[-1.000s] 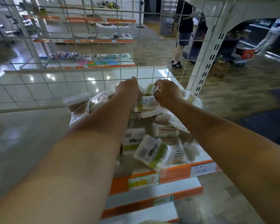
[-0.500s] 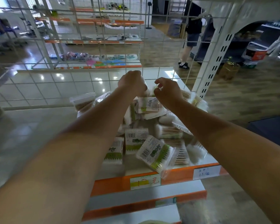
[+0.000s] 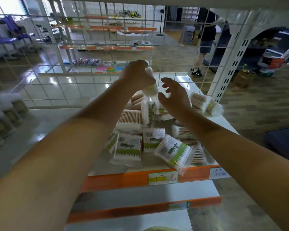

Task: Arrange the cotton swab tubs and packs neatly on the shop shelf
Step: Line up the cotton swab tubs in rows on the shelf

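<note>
A loose heap of cotton swab packs [image 3: 155, 134] lies on the white shelf [image 3: 45, 124] with an orange front strip. My left hand [image 3: 137, 75] is raised above the back of the heap and grips a round cotton swab tub [image 3: 150, 89], tilted, its bottom end showing below my fingers. My right hand [image 3: 173, 95] hovers just right of the tub with fingers spread and curved, holding nothing. Several green-labelled packs [image 3: 128, 147] lie near the front edge. More packs [image 3: 203, 102] sit at the right rear.
A white wire grid [image 3: 83, 52] backs the shelf. Blurred tubs [image 3: 7, 112] stand in a row at the far left. A perforated upright post [image 3: 230, 67] rises at the right. A person stands in the aisle beyond the grid. Lower shelves lie below.
My left hand has lifted up from the heap with a tub in it. My right hand has let go and opened beside it. The view has shifted so the heap sits more to the right.
</note>
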Available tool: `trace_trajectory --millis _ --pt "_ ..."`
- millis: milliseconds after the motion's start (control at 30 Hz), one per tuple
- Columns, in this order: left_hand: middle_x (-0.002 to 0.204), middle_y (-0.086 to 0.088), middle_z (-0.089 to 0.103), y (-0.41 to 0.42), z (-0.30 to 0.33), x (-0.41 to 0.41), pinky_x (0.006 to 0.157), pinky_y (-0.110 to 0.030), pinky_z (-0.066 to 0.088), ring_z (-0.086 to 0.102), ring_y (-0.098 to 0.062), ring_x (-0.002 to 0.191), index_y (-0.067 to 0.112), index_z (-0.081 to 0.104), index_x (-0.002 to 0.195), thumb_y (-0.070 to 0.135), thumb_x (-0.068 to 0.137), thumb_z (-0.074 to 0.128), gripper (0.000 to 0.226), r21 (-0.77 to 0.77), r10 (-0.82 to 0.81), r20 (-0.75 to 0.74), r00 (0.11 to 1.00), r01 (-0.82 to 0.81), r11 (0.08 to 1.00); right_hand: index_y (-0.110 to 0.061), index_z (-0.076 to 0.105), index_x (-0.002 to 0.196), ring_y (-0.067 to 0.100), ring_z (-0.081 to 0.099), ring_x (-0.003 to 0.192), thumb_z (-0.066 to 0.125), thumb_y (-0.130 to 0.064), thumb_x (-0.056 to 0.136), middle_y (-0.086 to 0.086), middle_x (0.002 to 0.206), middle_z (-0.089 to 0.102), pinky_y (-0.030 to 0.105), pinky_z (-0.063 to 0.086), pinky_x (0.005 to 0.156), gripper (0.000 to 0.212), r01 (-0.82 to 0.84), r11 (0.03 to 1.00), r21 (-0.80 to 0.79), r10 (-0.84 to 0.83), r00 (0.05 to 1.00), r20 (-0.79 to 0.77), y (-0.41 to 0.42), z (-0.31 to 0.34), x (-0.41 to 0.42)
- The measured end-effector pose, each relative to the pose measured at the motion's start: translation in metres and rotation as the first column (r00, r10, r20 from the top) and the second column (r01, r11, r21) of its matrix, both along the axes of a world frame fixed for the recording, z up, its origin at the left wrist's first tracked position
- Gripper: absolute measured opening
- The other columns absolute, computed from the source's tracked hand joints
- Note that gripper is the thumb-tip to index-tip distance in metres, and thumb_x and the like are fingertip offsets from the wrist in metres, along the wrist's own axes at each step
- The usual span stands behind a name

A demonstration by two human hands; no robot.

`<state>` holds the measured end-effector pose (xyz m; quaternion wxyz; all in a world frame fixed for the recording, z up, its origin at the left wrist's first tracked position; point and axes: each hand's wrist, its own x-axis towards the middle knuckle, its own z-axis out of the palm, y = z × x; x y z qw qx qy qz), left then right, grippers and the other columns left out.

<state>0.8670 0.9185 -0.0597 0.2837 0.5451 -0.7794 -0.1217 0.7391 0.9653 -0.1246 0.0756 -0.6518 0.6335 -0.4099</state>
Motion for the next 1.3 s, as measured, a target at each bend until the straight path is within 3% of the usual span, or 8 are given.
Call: trace_trajectory --millis 200,333,533,633,767,967,1067,1300 --pt "0.117 -0.006 0.059 0.025 0.010 0.026 0.073 -0.025 0.037 0.045 -0.013 0.089 0.010 0.055 0.119 0.039 0.080 0.067 0.050 -0.008 0.067 -0.083 0.994 -0.067 0.998 -0.005 0.046 0.131 0.027 0.047 0.116 0.062 -0.011 0.080 0.012 0.127 0.050 0.032 0.038 0.099 0.053 0.024 0.973 -0.228 -0.008 0.998 0.067 0.027 -0.014 0.044" --pt "0.104 -0.005 0.056 0.038 0.013 0.043 0.068 -0.026 0.035 0.045 -0.015 0.088 0.009 0.052 0.115 0.043 0.079 0.066 0.052 0.003 0.105 -0.096 0.990 -0.105 0.994 -0.005 0.049 0.126 0.024 0.046 0.114 0.064 -0.015 0.080 0.012 0.122 0.052 0.018 0.030 0.092 0.049 -0.022 0.979 -0.203 0.028 0.999 0.029 0.036 -0.019 0.075" --pt "0.084 -0.004 0.058 0.050 0.003 0.076 0.045 -0.019 0.027 0.059 -0.022 0.086 0.004 0.056 0.101 0.044 0.075 0.068 0.050 0.035 0.121 -0.124 0.985 -0.117 0.993 0.001 0.051 0.119 0.034 0.052 0.105 0.071 -0.025 0.073 0.018 0.115 0.055 0.043 0.046 0.088 0.057 0.042 0.970 -0.239 -0.049 0.999 -0.024 0.048 -0.023 0.117" --pt "0.069 0.006 0.045 0.062 0.005 0.098 0.050 -0.021 0.030 0.052 -0.019 0.077 0.011 0.049 0.087 0.050 0.077 0.065 0.043 0.051 0.122 -0.091 0.988 -0.117 0.992 0.003 0.053 0.115 0.036 0.055 0.098 0.078 -0.031 0.067 0.019 0.109 0.057 0.041 0.045 0.080 0.063 0.102 0.960 -0.259 -0.134 0.985 -0.107 0.051 -0.024 0.137" --pt "0.081 -0.005 0.058 0.074 0.004 0.129 0.065 -0.027 0.048 0.061 -0.026 0.084 0.011 0.052 0.089 0.056 0.077 0.061 0.047 0.074 0.108 -0.017 0.994 -0.107 0.992 0.003 0.057 0.105 0.037 0.058 0.090 0.077 -0.031 0.070 0.019 0.099 0.060 0.041 0.046 0.074 0.053 0.123 0.952 -0.281 -0.148 0.986 -0.071 0.054 -0.021 0.163" --pt "0.102 -0.013 0.063 0.082 0.003 0.189 0.080 -0.034 0.053 0.063 -0.031 0.095 0.006 0.057 0.103 0.065 0.085 0.044 0.063 0.154 0.159 0.180 0.971 -0.188 0.970 -0.006 0.050 0.120 0.027 0.054 0.104 0.065 -0.029 0.082 0.011 0.115 0.056 0.033 0.042 0.079 0.047 0.024 0.998 -0.050 -0.024 1.000 0.002 0.063 -0.027 0.217" --pt "0.098 -0.012 0.062 0.084 0.000 0.219 0.077 -0.034 0.048 0.062 -0.031 0.096 0.009 0.055 0.093 0.066 0.085 0.041 0.059 0.148 0.172 0.303 0.937 -0.225 0.963 -0.009 0.049 0.117 0.012 0.050 0.092 0.063 -0.026 0.082 0.001 0.106 0.054 0.020 0.032 0.069 0.041 -0.015 0.999 0.030 0.013 0.999 0.041 0.071 -0.034 0.246" --pt "0.069 -0.004 0.048 0.085 -0.005 0.290 0.070 -0.030 0.042 0.053 -0.025 0.078 0.008 0.044 0.071 0.053 0.088 0.048 0.049 0.200 0.169 0.370 0.914 -0.256 0.946 -0.005 0.056 0.113 0.024 0.058 0.093 0.064 -0.024 0.080 0.011 0.105 0.060 0.038 0.050 0.082 0.038 -0.212 0.968 0.137 0.183 0.963 0.198 0.091 -0.051 0.317"
